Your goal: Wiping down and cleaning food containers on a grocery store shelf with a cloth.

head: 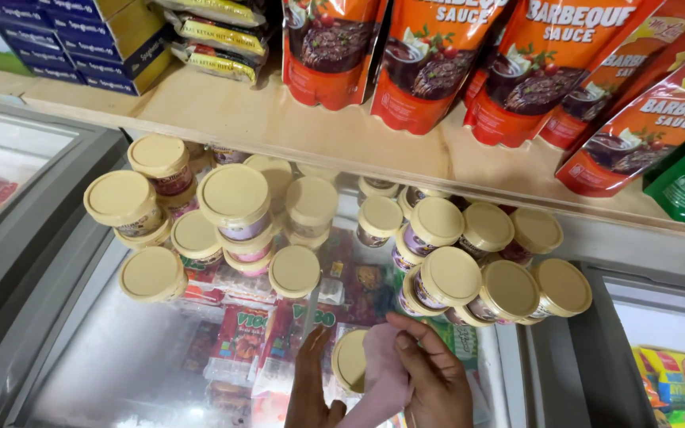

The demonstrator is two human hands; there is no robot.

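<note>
My left hand holds a small jar with a beige lid at the bottom centre, fingers along its left side. My right hand presses a pink cloth against the jar's right side. Just above my hands, many like jars with beige lids stand stacked on the freezer's glass lid: one group on the left and one on the right.
A wooden shelf above the jars carries orange sauce pouches, blue boxes and yellow packets. Frozen packets show through the glass. Grey freezer frames flank both sides; another freezer lies right.
</note>
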